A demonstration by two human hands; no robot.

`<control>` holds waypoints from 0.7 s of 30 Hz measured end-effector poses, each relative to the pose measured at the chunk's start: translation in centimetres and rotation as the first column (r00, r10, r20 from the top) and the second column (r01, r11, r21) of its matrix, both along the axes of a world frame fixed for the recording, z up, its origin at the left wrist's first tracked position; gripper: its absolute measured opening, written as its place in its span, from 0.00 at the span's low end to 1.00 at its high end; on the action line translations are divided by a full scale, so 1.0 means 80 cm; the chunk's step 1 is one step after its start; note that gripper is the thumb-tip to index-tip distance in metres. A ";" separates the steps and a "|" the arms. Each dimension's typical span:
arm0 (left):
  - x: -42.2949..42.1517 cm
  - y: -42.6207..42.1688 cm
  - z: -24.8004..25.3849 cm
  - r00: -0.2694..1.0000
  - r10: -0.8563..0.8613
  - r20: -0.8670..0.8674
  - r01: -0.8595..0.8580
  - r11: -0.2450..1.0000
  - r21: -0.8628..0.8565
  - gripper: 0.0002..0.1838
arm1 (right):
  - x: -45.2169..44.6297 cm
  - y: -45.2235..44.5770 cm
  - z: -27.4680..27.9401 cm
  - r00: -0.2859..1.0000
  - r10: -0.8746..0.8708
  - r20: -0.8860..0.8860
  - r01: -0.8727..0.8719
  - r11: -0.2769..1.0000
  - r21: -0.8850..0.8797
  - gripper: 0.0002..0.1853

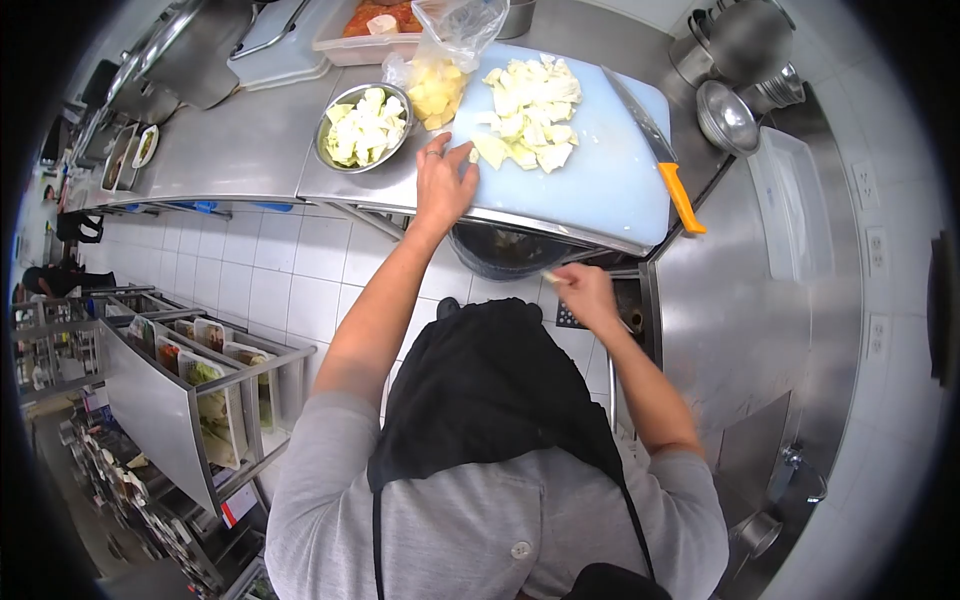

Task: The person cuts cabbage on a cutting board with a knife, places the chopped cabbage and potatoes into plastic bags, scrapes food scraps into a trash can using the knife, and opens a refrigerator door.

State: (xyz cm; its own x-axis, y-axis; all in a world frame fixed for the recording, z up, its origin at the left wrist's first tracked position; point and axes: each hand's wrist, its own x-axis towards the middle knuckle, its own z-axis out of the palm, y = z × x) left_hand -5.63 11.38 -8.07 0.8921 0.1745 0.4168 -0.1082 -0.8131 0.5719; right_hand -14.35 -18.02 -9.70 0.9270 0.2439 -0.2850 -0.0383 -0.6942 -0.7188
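Observation:
My left hand (446,185) rests with its fingers apart at the left edge of the light blue cutting board (620,190), a fingertip beside a small cabbage piece. Lower right, my right hand (587,293) pinches a small pale piece of cabbage (552,277), off the board and near the rim of a dark bin (500,255) on the floor. Chopped pale cabbage (530,110) is heaped on the board. A knife (683,198) with an orange handle lies along its right side. Left of the board, a metal bowl (321,150) holds more chopped cabbage (368,128).
A clear plastic bag of yellow chunks (436,92) stands behind my left hand. Further back is a plastic tub (345,50) of red food. Metal bowls (728,118) and a clear container (797,205) lie to the right. A steel rack (160,400) with food bins is at left.

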 end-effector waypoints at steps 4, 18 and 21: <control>0.008 -0.003 0.002 1.000 -0.014 -0.008 0.015 0.998 0.058 0.24 | 0.027 0.047 -0.143 0.902 -0.240 -0.359 0.321 0.929 0.184 0.14; 0.091 -0.043 0.025 0.966 -0.258 0.016 0.258 0.965 -0.051 0.13 | 0.189 0.106 0.101 0.897 0.079 0.434 0.063 0.951 -0.302 0.23; 0.100 -0.034 0.023 0.985 -0.167 -0.029 0.143 0.907 -0.395 0.13 | 0.224 0.097 0.089 0.935 0.053 0.351 0.053 0.957 -0.285 0.24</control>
